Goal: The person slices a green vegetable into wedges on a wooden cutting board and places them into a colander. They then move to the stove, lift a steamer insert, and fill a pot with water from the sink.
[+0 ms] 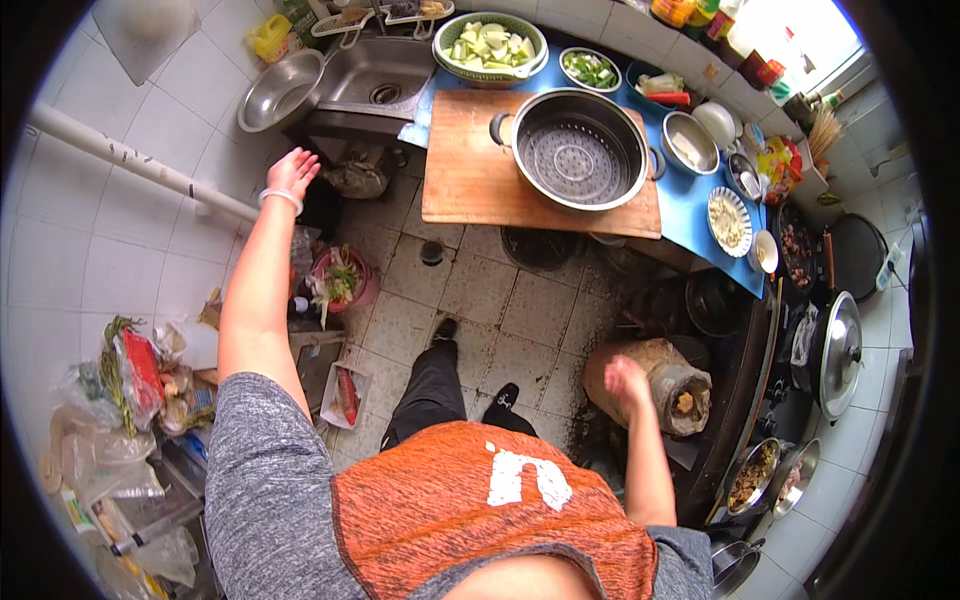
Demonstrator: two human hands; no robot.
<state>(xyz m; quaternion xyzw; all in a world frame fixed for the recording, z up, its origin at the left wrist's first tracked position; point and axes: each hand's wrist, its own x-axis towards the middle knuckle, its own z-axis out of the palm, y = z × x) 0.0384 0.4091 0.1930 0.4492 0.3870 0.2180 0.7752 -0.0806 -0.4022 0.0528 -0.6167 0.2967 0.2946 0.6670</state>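
Note:
My left hand (293,173), with a pale bangle at its wrist, is held out empty below the steel basin (282,91), fingers apart. Low on the right, my right hand (627,381) is blurred in front of a tan sack (600,367); whether it holds anything cannot be told. A steamer pot (579,150) with a perforated bottom stands on the wooden cutting board (469,169), away from both hands. Behind the board sit a green colander of cut pale-green vegetable (491,46) and a bowl of chopped green onion (591,70).
A steel sink (367,75) lies at the back left. Steel bowl (690,142) and fluted dish (728,221) stand on the blue counter cover. The stove side holds a lidded pan (840,355). A pink bucket (364,281) and a white tray (330,394) stand at floor level.

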